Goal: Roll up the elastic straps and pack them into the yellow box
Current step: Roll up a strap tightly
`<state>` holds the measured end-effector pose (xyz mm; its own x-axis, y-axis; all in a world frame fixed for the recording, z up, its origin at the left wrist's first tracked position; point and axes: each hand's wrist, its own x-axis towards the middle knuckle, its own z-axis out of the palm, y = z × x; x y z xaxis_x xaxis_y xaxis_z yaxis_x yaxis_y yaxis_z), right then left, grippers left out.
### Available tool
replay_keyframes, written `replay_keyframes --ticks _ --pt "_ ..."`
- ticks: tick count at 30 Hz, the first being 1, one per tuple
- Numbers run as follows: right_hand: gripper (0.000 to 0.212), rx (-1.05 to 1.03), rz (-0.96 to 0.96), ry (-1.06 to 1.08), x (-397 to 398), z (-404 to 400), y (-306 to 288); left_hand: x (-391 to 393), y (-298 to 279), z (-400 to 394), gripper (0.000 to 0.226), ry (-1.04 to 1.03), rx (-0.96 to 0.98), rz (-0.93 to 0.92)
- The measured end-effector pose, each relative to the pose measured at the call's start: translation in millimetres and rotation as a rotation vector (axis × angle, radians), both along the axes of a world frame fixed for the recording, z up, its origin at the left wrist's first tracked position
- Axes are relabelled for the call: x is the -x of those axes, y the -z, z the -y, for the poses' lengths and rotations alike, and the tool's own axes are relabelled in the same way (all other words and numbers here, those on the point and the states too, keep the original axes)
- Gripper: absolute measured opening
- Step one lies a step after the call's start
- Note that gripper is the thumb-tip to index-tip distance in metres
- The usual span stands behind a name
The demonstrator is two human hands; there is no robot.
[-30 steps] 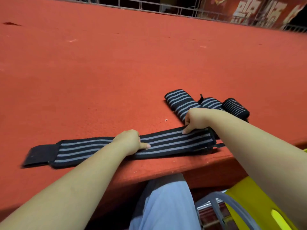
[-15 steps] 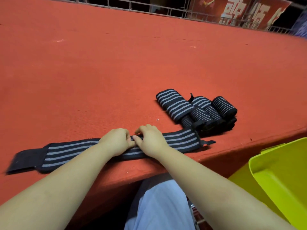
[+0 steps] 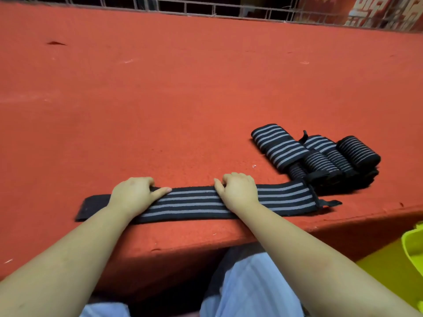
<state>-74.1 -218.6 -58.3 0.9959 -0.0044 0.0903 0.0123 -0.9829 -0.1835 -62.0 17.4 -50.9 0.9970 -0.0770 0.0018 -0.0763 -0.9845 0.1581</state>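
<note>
A black elastic strap with grey stripes (image 3: 194, 202) lies flat along the near edge of the red table. My left hand (image 3: 135, 195) holds it near its plain black left end, fingers curled over the far edge and thumb lying on top. My right hand (image 3: 238, 191) grips the strap at its middle, fingers curled at the far edge. The strap's right end, with a small loop tab, lies free. A pile of several rolled straps (image 3: 320, 154) sits just beyond that end. The yellow box (image 3: 412, 248) shows below the table at the right edge.
The red felt-covered table (image 3: 183, 99) stretches far ahead and to both sides. A metal railing (image 3: 206, 8) runs along its far edge. My legs in light blue trousers (image 3: 247, 287) are under the near edge.
My hands were side by side at the strap's middle; now they are apart, the left one nearer the black end. The strap lies straighter.
</note>
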Motion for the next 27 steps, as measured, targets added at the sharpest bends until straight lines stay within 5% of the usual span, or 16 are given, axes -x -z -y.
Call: replay_keyframes --ticks 7,9,13,16,19,21,23,25,27 --pt "0.032 0.013 -0.013 -0.035 3 -2 -2 5 -17 -28 0.046 0.046 0.007 0.121" --pt "0.026 -0.180 -0.027 -0.130 4 -9 -10 4 -31 -23 0.047 0.145 0.016 0.214" --pt "0.052 -0.803 -0.214 -0.334 2 -52 -53 -6 -70 -12 0.055 0.424 0.028 0.459" --pt "0.039 -0.890 -0.183 -0.444 -6 -81 -78 -15 -105 -8 0.052 0.602 -0.021 0.706" --pt "0.017 -1.004 0.003 -0.458 -12 -90 -105 -20 -134 -9 0.043 0.523 -0.037 0.985" --pt "0.008 -1.032 0.098 -0.444 -13 -90 -126 -16 -150 -6 0.036 0.233 0.241 1.062" --pt "0.012 -1.031 0.208 -0.436 -14 -92 -145 -12 -161 1 0.055 -0.177 0.724 0.940" --pt "0.012 -1.046 0.295 -0.399 -19 -92 -156 -10 -173 11 0.077 -0.502 1.308 0.489" --pt "0.011 -1.072 0.333 -0.354 -25 -90 -163 -13 -181 20 0.065 -0.417 1.773 -0.015"
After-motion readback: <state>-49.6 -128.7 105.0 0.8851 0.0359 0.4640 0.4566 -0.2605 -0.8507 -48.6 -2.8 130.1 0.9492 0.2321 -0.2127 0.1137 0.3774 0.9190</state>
